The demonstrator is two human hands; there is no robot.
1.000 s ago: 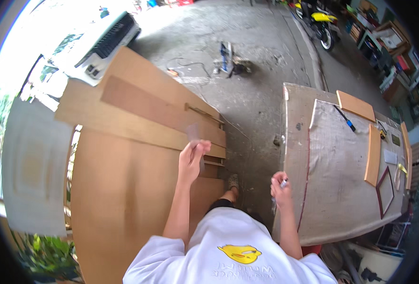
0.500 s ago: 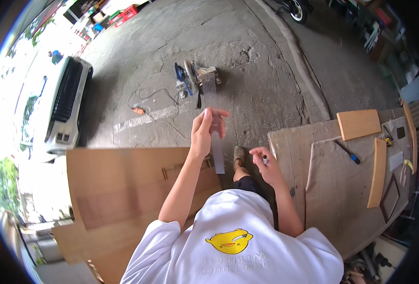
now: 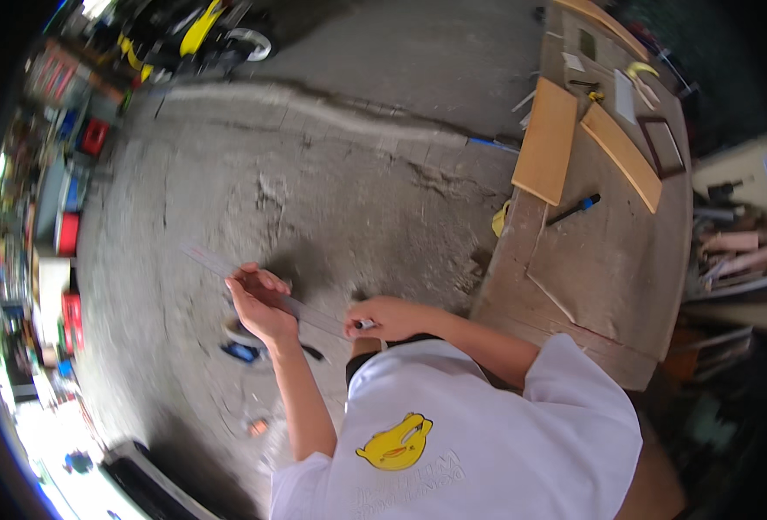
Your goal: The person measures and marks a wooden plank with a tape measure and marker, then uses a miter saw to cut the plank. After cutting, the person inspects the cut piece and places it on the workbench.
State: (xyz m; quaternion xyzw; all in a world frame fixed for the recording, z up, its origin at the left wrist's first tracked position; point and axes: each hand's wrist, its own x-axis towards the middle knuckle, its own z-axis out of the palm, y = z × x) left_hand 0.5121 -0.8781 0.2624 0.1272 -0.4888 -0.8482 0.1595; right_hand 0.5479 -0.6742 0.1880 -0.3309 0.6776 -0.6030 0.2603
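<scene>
A long, thin see-through ruler (image 3: 312,318) slants across in front of me above the concrete floor. My left hand (image 3: 262,299) is closed around it toward its far end, fingers curled over the strip. Close to the ruler's near end is my right hand (image 3: 381,317), its fingers wrapped round a marker (image 3: 364,324) with a pale body. Whether the right fingers also touch the ruler I cannot tell. Below my left hand, partly covered by the wrist, a blurred power saw (image 3: 243,351) with blue parts rests on the floor.
On my right stands a brown worktable (image 3: 608,269) bearing a wide wooden board (image 3: 546,143), a narrower board (image 3: 623,156), a black-and-blue tool (image 3: 574,210) and a dark frame (image 3: 662,146). A motorcycle (image 3: 201,39) is far left. Crates and shelves line the left side; a vehicle is lower left.
My view has turned right, toward the worktable. The ruler, still in my left hand, now slants instead of pointing ahead. My right hand has come to its near end, keeping the marker.
</scene>
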